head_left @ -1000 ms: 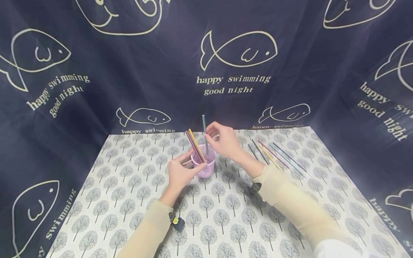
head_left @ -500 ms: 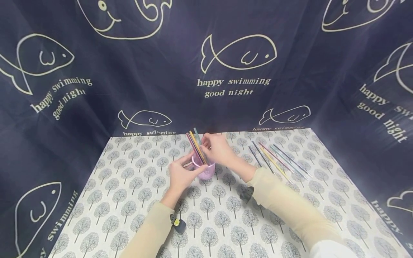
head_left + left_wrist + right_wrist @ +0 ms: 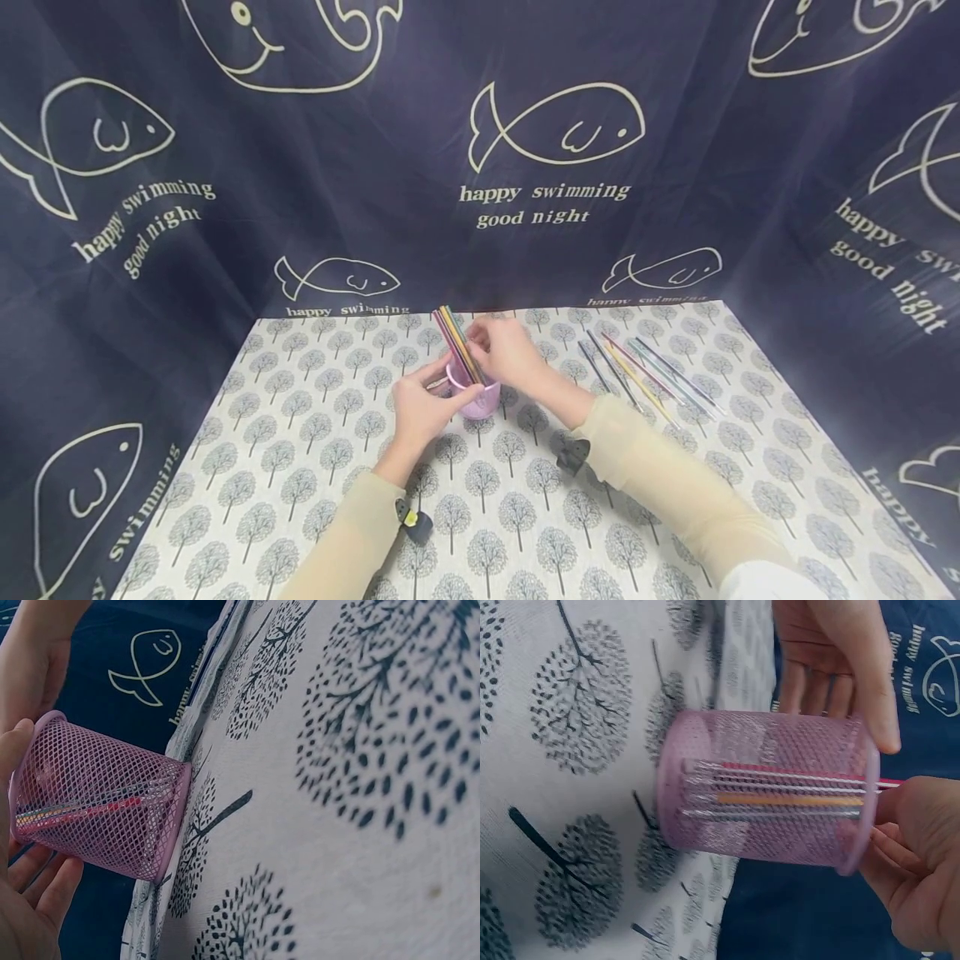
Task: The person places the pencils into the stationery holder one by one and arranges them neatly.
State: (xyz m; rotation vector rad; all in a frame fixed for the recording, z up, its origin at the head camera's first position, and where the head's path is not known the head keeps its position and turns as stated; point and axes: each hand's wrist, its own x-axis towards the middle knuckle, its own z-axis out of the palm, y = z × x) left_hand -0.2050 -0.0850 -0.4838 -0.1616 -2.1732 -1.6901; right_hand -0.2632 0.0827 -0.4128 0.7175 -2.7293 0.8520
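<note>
**Partly filled, partly waiting**

In the head view, a bundle of thin sticks (image 3: pixel 458 340) leans inside the pink mesh cup (image 3: pixel 482 406), which appears to stand upright on the tree-patterned cloth (image 3: pixel 300 517). Some six loose sticks (image 3: pixel 641 385) lie to the right, well apart from the cup. I would judge the filling to be about midway: the bundle is done, the loose ones are left (I cannot give the exact count inside, because they overlap). The left hand (image 3: pixel 423 404) has thumb and fingers curled round the cup. The right hand (image 3: pixel 510 350) has bent fingers at its mouth; whether it pinches the teal stick (image 3: pixel 460 327), I cannot tell. Compared with half a second ago, this stick's top is lower, nearly level with its neighbours, while the loose sticks have kept their arrangement.

In the left wrist view, the bundle shows through the mesh, red among it, gathered at one side.

In the right wrist view, the sticks reach near the cup's base, and the right hand's fingertips are partly hidden at the rim.
</note>
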